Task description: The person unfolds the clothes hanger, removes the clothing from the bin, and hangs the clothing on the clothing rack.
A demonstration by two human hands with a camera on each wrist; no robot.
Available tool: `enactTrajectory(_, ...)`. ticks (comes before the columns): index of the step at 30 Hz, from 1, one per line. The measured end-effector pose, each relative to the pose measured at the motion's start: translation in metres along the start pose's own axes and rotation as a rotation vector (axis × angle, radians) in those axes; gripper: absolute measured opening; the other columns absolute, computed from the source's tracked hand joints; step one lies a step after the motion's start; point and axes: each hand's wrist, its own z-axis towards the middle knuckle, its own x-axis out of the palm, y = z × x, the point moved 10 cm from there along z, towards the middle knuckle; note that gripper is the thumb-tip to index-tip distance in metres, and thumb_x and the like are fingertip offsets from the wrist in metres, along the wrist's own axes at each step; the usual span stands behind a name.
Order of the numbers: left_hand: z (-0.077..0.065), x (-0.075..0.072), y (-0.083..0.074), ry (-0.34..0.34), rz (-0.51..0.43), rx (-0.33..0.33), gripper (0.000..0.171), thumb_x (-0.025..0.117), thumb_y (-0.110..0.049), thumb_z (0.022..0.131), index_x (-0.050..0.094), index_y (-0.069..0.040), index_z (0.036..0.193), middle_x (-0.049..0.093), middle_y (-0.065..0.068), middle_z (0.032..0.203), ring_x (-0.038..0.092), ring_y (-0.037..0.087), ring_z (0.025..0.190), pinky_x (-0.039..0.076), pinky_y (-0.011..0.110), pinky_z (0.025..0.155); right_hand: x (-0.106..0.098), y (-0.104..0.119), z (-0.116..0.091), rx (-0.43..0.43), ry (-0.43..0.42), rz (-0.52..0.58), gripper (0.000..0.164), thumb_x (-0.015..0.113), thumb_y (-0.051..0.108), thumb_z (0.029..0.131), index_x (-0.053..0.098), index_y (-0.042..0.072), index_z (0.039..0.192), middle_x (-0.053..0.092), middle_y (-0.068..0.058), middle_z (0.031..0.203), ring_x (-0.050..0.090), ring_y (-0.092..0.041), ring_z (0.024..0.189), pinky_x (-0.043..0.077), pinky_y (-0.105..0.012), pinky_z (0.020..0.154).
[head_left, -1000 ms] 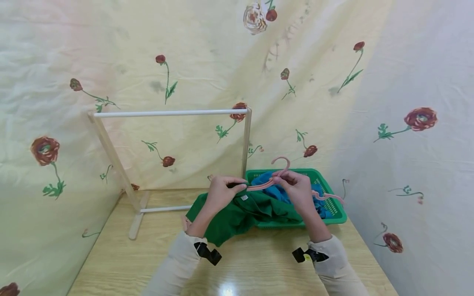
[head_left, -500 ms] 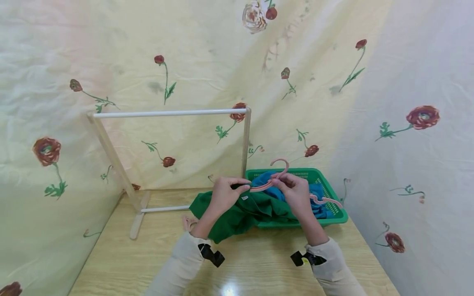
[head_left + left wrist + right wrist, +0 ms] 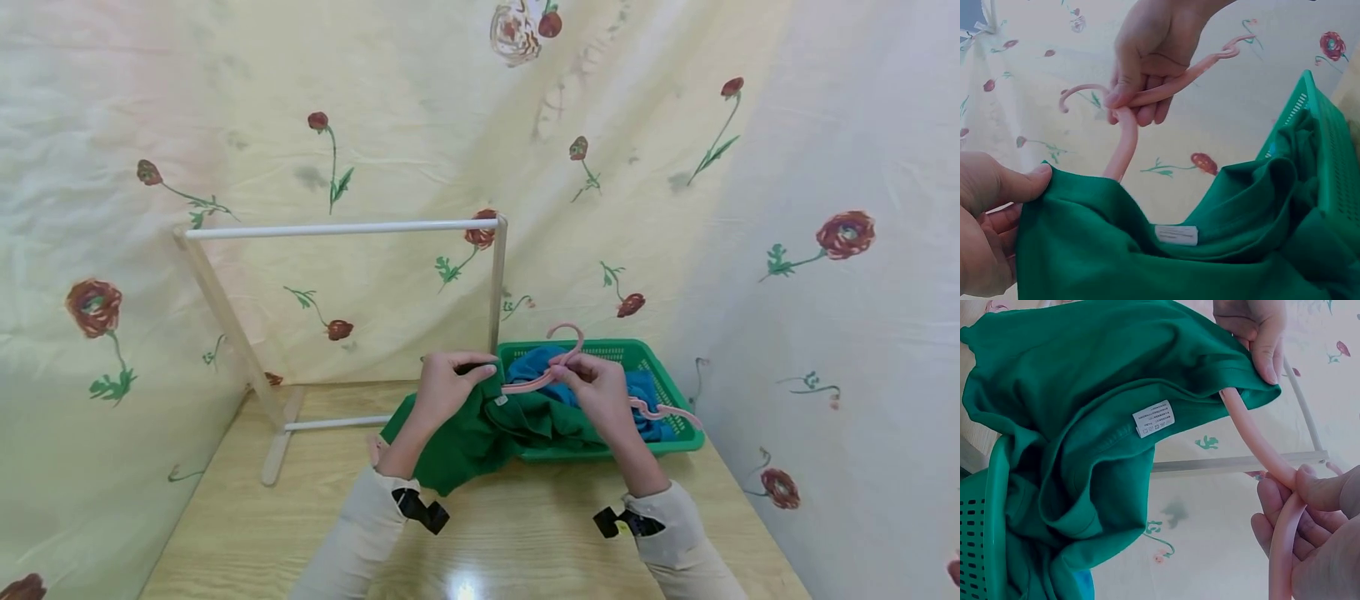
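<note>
Left hand [image 3: 444, 390]: pinched green shirt [image 3: 468, 442] by its neckline
Right hand [image 3: 600, 387]: pinched pink hanger [image 3: 1262, 447] near its middle
Hanger arm: ran leftward between both hands, into neck opening
Shirt: draped partly over basket [image 3: 633, 358]

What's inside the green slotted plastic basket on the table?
Crumpled blue cloth shows inside the green plastic basket. The green fabric garment and the person's right hand block part of the head view, and whatever may lie beneath the blue cloth is covered.
</note>
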Motion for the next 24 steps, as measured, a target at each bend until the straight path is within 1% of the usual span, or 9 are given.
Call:
enactTrajectory(6, -0.001, 0.007, 0.002, -0.002, 0.019, 0.016, 0.015, 0.075, -0.012, 0.092, 0.081, -0.008, 0.105, 0.079, 0.011, 0.104, 0.076, 0.024, 0.1, 0.063, 0.031, 0.084, 0.004, 0.0, 0.001, -0.006, 0.007, -0.042, 0.018, 0.07, 0.017, 0.097, 0.078, 0.002, 0.102, 0.077, -0.019, 0.099, 0.067, -0.002, 0.083, 0.054, -0.017, 0.065)
enactTrajectory(8, 0.0, 0.01, 0.002, -0.014, 0.022, 0.02, 0.014, 0.075, -0.012, 0.091, 0.082, -0.008, 0.103, 0.079, 0.011, 0.102, 0.077, 0.024, 0.097, 0.062, 0.024, 0.075, 0.006, 0.0, 0.001, -0.005, -0.004, -0.045, 0.017, 0.07, 0.016, 0.097, 0.079, 0.002, 0.1, 0.077, -0.018, 0.098, 0.066, -0.001, 0.083, 0.053, -0.017, 0.064)
enactTrajectory(9, 0.0, 0.011, 0.002, -0.019, 0.027, 0.018, 0.013, 0.076, -0.011, 0.091, 0.082, -0.008, 0.102, 0.08, 0.01, 0.102, 0.077, 0.024, 0.096, 0.06, 0.02, 0.072, 0.007, 0.0, 0.0, -0.009, -0.008, -0.049, 0.016, 0.07, 0.016, 0.097, 0.079, 0.003, 0.099, 0.077, -0.018, 0.097, 0.066, -0.001, 0.083, 0.052, -0.017, 0.062)
enactTrajectory(11, -0.001, 0.017, 0.0, -0.004, 0.023, 0.024, 0.013, 0.076, -0.011, 0.091, 0.082, -0.008, 0.102, 0.08, 0.01, 0.102, 0.077, 0.025, 0.086, 0.05, 0.014, 0.06, 0.014, 0.003, -0.001, -0.019, 0.01, -0.041, 0.015, 0.07, 0.014, 0.097, 0.079, 0.003, 0.099, 0.077, -0.017, 0.097, 0.068, -0.002, 0.082, 0.055, -0.016, 0.065)
enactTrajectory(13, -0.001, 0.025, -0.004, 0.031, 0.018, 0.043, 0.013, 0.075, -0.012, 0.092, 0.082, -0.008, 0.103, 0.079, 0.011, 0.103, 0.076, 0.025, 0.083, 0.04, 0.014, 0.053, 0.022, 0.005, -0.003, -0.032, 0.04, -0.038, 0.014, 0.069, 0.013, 0.097, 0.079, 0.003, 0.099, 0.077, -0.016, 0.095, 0.069, -0.004, 0.082, 0.058, -0.019, 0.07)
enactTrajectory(16, -0.003, 0.035, -0.008, 0.082, -0.001, 0.063, 0.015, 0.073, -0.013, 0.094, 0.081, -0.006, 0.105, 0.079, 0.012, 0.104, 0.074, 0.025, 0.08, 0.034, 0.017, 0.05, 0.032, 0.006, -0.006, -0.037, 0.074, -0.026, 0.014, 0.069, 0.013, 0.097, 0.079, 0.004, 0.099, 0.077, -0.015, 0.094, 0.07, -0.007, 0.082, 0.061, -0.021, 0.075)
enactTrajectory(18, -0.003, 0.036, -0.008, 0.082, -0.016, 0.055, 0.016, 0.073, -0.012, 0.094, 0.081, -0.005, 0.105, 0.079, 0.011, 0.104, 0.076, 0.022, 0.089, 0.043, 0.014, 0.055, 0.035, 0.005, -0.006, -0.037, 0.073, -0.017, 0.014, 0.07, 0.014, 0.097, 0.079, 0.004, 0.099, 0.077, -0.015, 0.094, 0.07, -0.007, 0.082, 0.061, -0.021, 0.075)
enactTrajectory(21, -0.004, 0.031, -0.003, 0.061, -0.035, 0.025, 0.016, 0.074, -0.012, 0.093, 0.081, -0.004, 0.105, 0.079, 0.011, 0.104, 0.076, 0.023, 0.093, 0.052, 0.014, 0.063, 0.033, 0.004, -0.007, -0.037, 0.053, 0.017, 0.016, 0.07, 0.013, 0.096, 0.079, 0.001, 0.1, 0.077, -0.017, 0.098, 0.072, -0.006, 0.084, 0.06, -0.018, 0.078)
enactTrajectory(24, -0.005, 0.027, 0.001, 0.055, -0.026, 0.015, 0.018, 0.074, -0.014, 0.093, 0.08, -0.004, 0.107, 0.079, 0.011, 0.106, 0.076, 0.024, 0.099, 0.059, 0.019, 0.074, 0.03, 0.005, -0.007, -0.046, 0.036, 0.052, 0.018, 0.07, 0.013, 0.096, 0.078, -0.001, 0.102, 0.076, -0.02, 0.103, 0.073, -0.003, 0.087, 0.06, -0.017, 0.08)
